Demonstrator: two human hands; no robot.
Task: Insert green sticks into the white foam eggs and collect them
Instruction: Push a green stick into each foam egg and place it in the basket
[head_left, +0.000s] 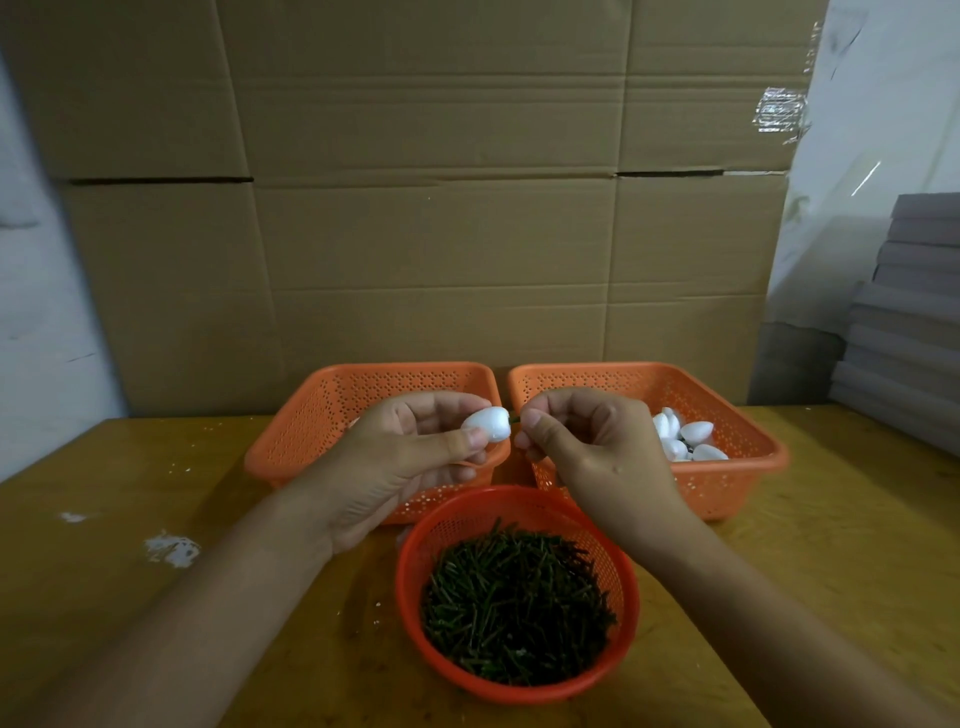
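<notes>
My left hand (410, 447) pinches a white foam egg (489, 422) between thumb and fingers, above the gap between two orange baskets. My right hand (582, 436) pinches a thin green stick (515, 419) whose short visible tip meets the egg's right end. The rest of the stick is hidden by my fingers. A round red basket (631, 613) close to me holds a heap of green sticks (519, 603). The right orange basket (737, 488) holds several loose foam eggs (685, 439). The left orange basket (311, 415) stands beside it, its inside mostly hidden by my left hand.
The baskets stand on a wooden table (130, 597) with white foam crumbs (171, 550) at the left. A flattened cardboard sheet (415, 208) stands upright behind the baskets. Stacked grey boards (904, 322) stand at the far right.
</notes>
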